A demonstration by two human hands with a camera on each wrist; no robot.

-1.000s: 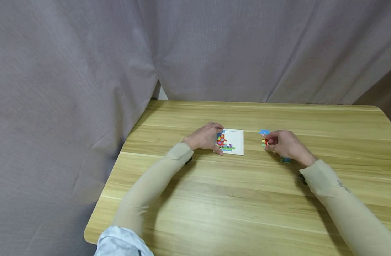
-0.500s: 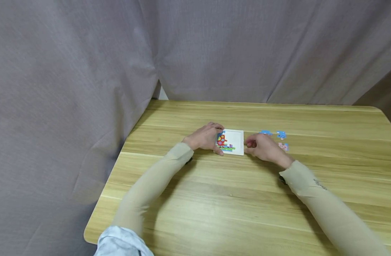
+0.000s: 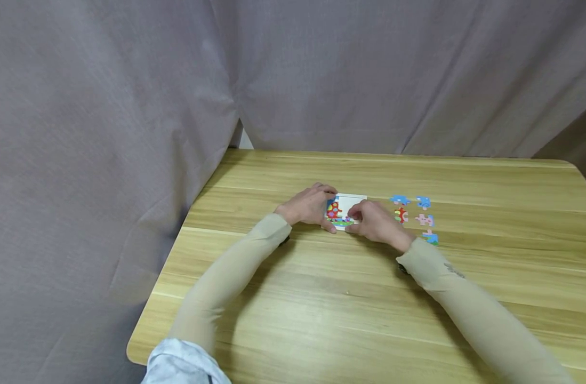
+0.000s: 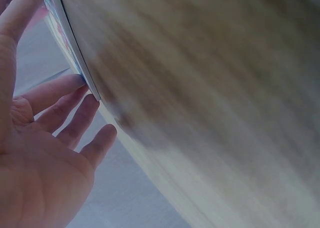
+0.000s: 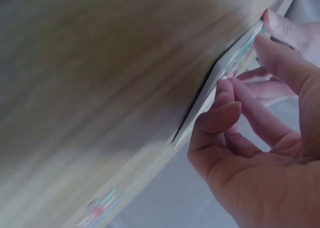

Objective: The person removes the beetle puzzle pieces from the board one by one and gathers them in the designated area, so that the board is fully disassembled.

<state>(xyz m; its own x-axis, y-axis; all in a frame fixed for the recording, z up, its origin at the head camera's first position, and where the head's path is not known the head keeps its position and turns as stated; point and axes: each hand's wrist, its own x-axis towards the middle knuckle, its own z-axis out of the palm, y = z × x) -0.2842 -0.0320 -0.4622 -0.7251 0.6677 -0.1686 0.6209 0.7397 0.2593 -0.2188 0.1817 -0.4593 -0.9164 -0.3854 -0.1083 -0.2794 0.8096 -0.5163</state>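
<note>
A small square jigsaw puzzle tray (image 3: 352,195) with a white rim lies on the table. Joined pieces with a red, spotted picture (image 3: 333,210) cover its left and lower part. My left hand (image 3: 309,205) grips the tray's left side, thumb at the near edge and fingers at the far edge. Over the lower right of the tray, my right hand (image 3: 376,221) pinches a puzzle piece, which its fingers almost wholly hide. In the right wrist view, the curled fingers and thumb of the right hand (image 5: 255,138) meet the tray's edge (image 5: 200,100).
Several loose puzzle pieces lie right of the tray: two blue ones at the back, a red one (image 3: 401,214), a pink one (image 3: 424,220) and a blue-green one (image 3: 430,238). The wooden table (image 3: 293,298) ends at a grey curtain (image 3: 331,80).
My right hand has moved left from among the loose pieces to the tray's lower right, uncovering the pieces it hid. My left hand stays at the tray's left side.
</note>
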